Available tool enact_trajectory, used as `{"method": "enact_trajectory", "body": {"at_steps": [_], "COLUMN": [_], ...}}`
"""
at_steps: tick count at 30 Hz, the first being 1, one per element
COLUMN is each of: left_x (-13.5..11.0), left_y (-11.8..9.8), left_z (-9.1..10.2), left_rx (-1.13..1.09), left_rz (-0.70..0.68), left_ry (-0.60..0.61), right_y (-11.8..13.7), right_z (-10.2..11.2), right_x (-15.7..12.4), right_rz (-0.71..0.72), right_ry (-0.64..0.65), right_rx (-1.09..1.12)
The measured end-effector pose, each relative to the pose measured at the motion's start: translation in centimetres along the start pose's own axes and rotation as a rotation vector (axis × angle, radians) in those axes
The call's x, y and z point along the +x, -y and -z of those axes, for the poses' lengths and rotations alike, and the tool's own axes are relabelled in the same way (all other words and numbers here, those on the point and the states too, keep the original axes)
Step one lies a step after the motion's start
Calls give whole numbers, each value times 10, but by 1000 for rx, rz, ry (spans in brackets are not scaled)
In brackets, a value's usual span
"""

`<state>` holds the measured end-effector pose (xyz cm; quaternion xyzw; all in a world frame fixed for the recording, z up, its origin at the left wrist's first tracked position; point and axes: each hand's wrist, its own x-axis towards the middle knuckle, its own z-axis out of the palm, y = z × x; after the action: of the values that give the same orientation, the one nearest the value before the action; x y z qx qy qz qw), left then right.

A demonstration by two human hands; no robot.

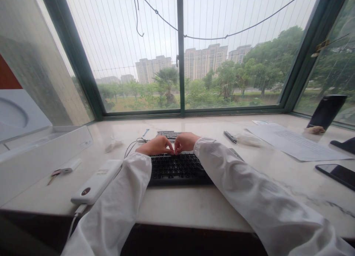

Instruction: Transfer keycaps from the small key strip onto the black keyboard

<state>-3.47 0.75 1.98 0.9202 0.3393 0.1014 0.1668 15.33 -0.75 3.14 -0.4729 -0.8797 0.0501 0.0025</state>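
A black keyboard [177, 169] lies on the pale marble sill in front of me. My left hand [155, 145] and my right hand [184, 142] rest side by side over its far rows, knuckles up, fingertips curled down and meeting in the middle. Whether anything small is pinched between the fingertips is hidden. Both arms wear white sleeves. A second dark keyboard or device [168, 134] shows just beyond the hands.
A white power bank [95, 182] with a cable lies left of the keyboard, beside an open white box [41, 148] and a small white stick with a key [65, 169]. To the right are a pen [230, 137], paper sheets [294, 142], a propped phone [326, 111] and a flat phone [337, 174].
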Motion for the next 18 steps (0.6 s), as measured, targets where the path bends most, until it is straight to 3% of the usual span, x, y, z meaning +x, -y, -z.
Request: {"method": "enact_trajectory", "body": {"at_steps": [18], "left_x": [5], "left_y": [-9], "left_z": [-3], "left_rx": [-25], "left_rz": [-52], "left_ry": [41], "right_y": [4], "right_z": [-2], "right_x": [-1], "right_rz": [-49], "right_ry": [26], "right_rx": [147]}}
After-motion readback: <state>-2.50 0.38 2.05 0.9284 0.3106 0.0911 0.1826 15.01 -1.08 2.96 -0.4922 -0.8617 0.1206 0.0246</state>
